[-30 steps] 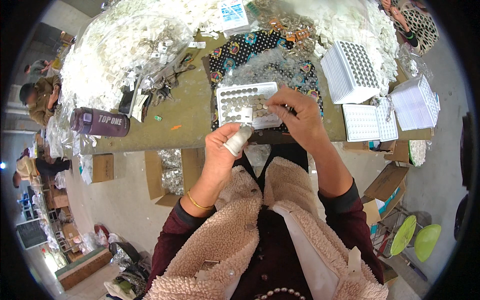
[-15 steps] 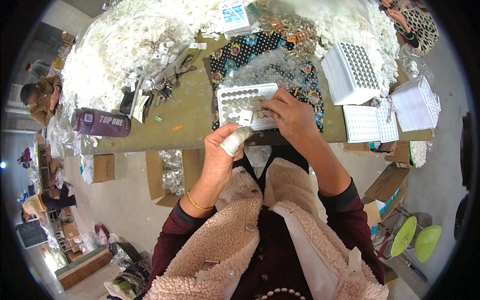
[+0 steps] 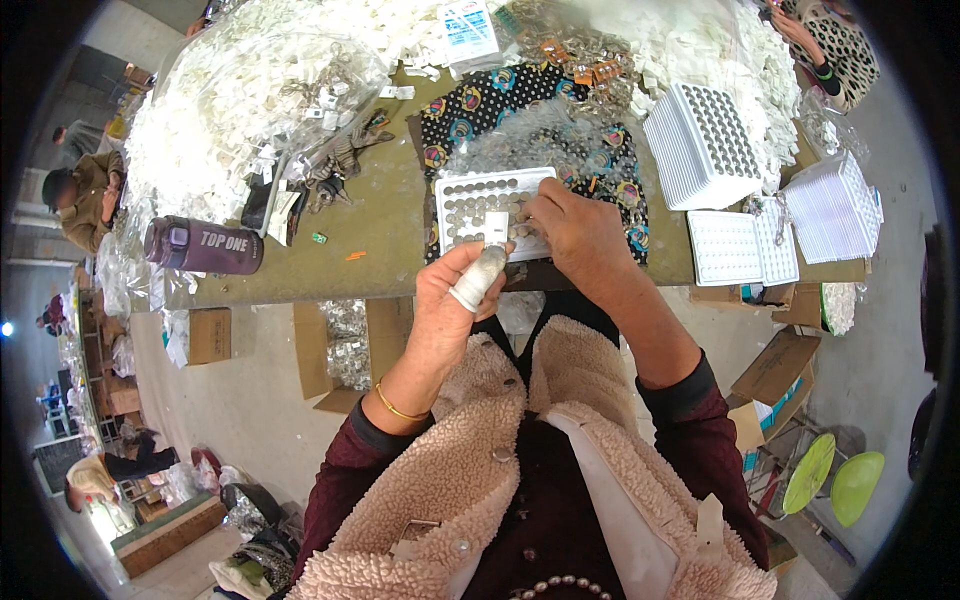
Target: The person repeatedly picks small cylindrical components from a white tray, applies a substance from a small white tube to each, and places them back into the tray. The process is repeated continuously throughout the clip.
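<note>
My left hand (image 3: 447, 296) pinches a small white square plastic piece (image 3: 495, 223) over the near edge of a white tray (image 3: 527, 176). One of its fingers wears a whitish, worn cover (image 3: 482, 274). Rows of small round silver discs (image 3: 478, 188), which look like button cells, sit in the tray. My right hand (image 3: 584, 232) reaches over the tray's right side, fingertips drawn together close to the discs. Whatever lies between those fingertips is too small or hidden to make out. Under the tray spreads a dark patterned cloth (image 3: 455, 105).
Stacked white trays of discs (image 3: 705, 145) stand to the right, beside an open white tray (image 3: 722, 246). A purple bottle (image 3: 205, 246) lies on the left. White pieces are heaped (image 3: 220, 110) across the far table. Another person's hand (image 3: 797, 35) shows at the far right.
My left hand has moved slightly up and right, bringing the white piece further over the tray. My right hand has shifted a little, still near the discs.
</note>
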`<state>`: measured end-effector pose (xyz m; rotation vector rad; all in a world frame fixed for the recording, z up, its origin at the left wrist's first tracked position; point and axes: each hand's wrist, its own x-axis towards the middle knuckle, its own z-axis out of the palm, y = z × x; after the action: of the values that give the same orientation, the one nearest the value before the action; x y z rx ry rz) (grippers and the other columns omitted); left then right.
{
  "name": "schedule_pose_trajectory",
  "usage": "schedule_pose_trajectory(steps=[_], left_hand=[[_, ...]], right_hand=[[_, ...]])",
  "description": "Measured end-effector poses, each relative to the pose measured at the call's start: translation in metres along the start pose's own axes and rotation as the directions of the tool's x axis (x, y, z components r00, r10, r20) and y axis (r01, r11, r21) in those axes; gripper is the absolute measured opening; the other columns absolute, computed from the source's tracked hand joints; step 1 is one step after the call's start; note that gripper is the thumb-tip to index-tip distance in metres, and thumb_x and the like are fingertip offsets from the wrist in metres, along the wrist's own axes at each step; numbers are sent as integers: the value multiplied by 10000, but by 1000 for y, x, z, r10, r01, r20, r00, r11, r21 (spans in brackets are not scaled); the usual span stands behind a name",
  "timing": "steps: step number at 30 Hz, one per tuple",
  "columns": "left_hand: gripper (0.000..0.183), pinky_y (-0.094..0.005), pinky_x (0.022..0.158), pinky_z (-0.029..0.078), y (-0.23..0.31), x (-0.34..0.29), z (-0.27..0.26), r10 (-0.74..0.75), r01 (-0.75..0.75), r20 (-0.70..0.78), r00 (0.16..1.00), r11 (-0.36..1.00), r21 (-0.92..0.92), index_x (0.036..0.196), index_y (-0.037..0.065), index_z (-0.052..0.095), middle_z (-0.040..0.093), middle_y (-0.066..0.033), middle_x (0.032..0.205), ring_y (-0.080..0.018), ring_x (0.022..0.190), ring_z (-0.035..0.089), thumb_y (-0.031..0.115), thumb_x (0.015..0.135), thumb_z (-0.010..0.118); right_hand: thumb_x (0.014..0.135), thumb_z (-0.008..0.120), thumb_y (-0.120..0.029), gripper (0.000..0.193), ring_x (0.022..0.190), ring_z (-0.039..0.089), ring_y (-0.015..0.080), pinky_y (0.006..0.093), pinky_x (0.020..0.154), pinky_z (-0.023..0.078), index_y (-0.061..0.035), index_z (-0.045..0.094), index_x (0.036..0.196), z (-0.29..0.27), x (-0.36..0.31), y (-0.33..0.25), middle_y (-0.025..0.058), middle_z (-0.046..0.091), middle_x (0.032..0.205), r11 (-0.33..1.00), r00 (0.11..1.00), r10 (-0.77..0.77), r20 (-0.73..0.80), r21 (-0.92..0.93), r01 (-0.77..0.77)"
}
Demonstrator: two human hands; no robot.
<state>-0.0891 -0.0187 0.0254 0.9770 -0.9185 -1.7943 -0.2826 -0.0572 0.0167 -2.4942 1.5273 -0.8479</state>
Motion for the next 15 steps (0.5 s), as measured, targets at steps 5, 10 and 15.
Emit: schedule_pose_trajectory(steps=[5, 10, 15], left_hand=[[263, -205, 485, 307, -1, 1, 1, 35, -35, -4, 999, 999, -29, 1168, 2, 628, 498, 32, 694, -39, 541, 375, 173, 968, 619], [193, -187, 493, 340, -3, 1, 3, 27, -26, 31, 999, 999, -30, 1114, 21, 633, 581, 13, 739, -27, 562, 434, 148, 970, 613], [189, -181, 497, 340, -2, -1, 3, 37, -36, 33, 999, 999, -13, 1108, 23, 633, 602, 12, 740, -23, 570, 453, 157, 976, 610]], right_hand=[[815, 661, -29, 143, 714, 625, 323, 381, 594, 503, -63, 595, 938, -5, -4, -9, 99, 584, 868, 865, 986, 106, -127, 501, -29], [805, 692, -15, 169, 686, 611, 315, 378, 578, 491, -53, 582, 927, -5, -5, -23, 98, 575, 838, 841, 965, 18, -261, 527, 127], [809, 685, -31, 155, 676, 608, 314, 374, 564, 486, -56, 579, 920, -2, -4, -24, 97, 564, 843, 868, 966, -10, -257, 478, 136]])
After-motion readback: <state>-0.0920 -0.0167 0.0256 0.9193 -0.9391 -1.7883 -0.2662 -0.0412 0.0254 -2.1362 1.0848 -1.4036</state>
